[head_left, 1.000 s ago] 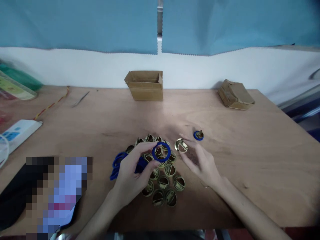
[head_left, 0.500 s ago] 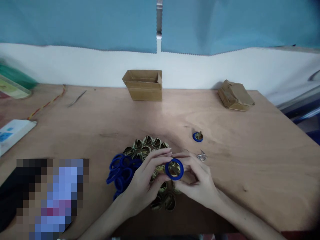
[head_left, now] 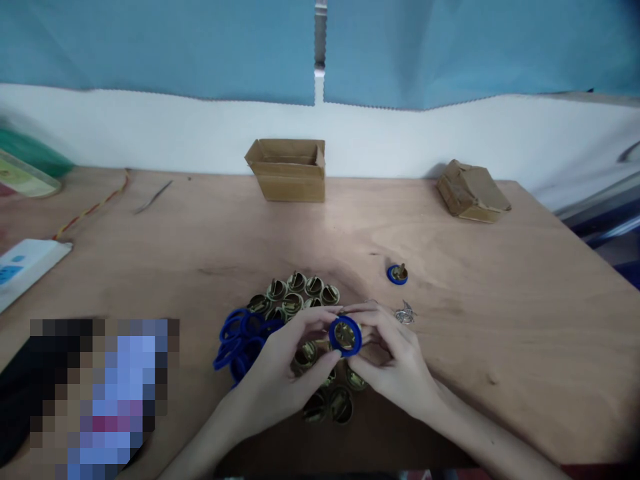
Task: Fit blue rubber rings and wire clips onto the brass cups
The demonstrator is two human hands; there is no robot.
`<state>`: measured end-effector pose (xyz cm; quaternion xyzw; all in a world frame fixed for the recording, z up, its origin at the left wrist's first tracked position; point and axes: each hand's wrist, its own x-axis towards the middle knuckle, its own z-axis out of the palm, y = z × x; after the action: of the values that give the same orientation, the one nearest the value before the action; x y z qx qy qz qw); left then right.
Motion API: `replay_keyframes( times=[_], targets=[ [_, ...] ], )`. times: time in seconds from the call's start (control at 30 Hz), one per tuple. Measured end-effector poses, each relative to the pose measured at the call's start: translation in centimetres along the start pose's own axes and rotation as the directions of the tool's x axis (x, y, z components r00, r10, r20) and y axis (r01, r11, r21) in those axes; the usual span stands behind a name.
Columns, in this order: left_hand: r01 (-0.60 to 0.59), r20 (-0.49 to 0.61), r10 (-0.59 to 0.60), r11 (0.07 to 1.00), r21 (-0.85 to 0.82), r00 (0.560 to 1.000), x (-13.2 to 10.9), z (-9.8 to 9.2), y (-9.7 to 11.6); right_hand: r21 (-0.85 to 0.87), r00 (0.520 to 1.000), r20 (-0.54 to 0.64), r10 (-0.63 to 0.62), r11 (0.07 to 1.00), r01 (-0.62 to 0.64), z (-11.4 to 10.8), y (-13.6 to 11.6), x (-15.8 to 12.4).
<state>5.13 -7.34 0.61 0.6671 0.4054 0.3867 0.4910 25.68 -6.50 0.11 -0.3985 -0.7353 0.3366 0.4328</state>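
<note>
Between my two hands is a blue ring (head_left: 356, 349) with a round brass-coloured metal piece (head_left: 345, 333) seated inside it. My left hand (head_left: 295, 357) pinches the ring's left side with thumb and fingers. On the other side, my right hand (head_left: 395, 357) grips it, fingertips partly hidden behind the ring. Several loose brass-coloured pieces (head_left: 292, 305) lie under and beyond my hands, some of them covered. A heap of blue rings (head_left: 240, 340) is by my left wrist. Farther off stands another blue ring with a metal piece in it (head_left: 397, 273).
Small silvery wire parts (head_left: 405, 313) lie right of my hands. An open cardboard box (head_left: 290, 183) and a closed one (head_left: 474, 191) stand at the back. A white power strip (head_left: 33, 270) with a twisted cord is at the left, above a blurred-out patch (head_left: 110, 393).
The ring and metal piece have shifted slightly left and tilted in my fingers. My left fingers have come lower, showing more of the loose metal pieces behind them.
</note>
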Motion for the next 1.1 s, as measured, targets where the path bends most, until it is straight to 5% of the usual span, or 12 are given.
replay_keyframes(
  times=[0.2, 0.57, 0.87, 1.1],
  targets=[
    [-0.003, -0.024, 0.002, 0.999, -0.052, 1.0, 0.2, 0.5, 0.3, 0.028, 1.0, 0.01, 0.024, 0.999, -0.024, 0.4, 0.4, -0.3],
    [-0.088, -0.178, 0.106, 0.99, 0.107, 0.978, 0.3, 1.5, -0.4, -0.055, 0.998, 0.036, -0.056, 0.997, 0.058, 0.4, 0.4, -0.7],
    [-0.091, -0.19, 0.116, 0.986, 0.138, 0.975, 0.4, 1.9, -0.1, -0.109, 0.994, 0.06, -0.087, 0.99, 0.093, 0.3, 0.3, -0.6],
    [-0.011, -0.214, 0.012, 1.0, 0.002, 0.977, 0.2, 1.4, -0.3, 0.133, 0.993, 0.105, 0.054, 0.989, -0.068, 0.0, -0.2, -0.4]
  ],
)
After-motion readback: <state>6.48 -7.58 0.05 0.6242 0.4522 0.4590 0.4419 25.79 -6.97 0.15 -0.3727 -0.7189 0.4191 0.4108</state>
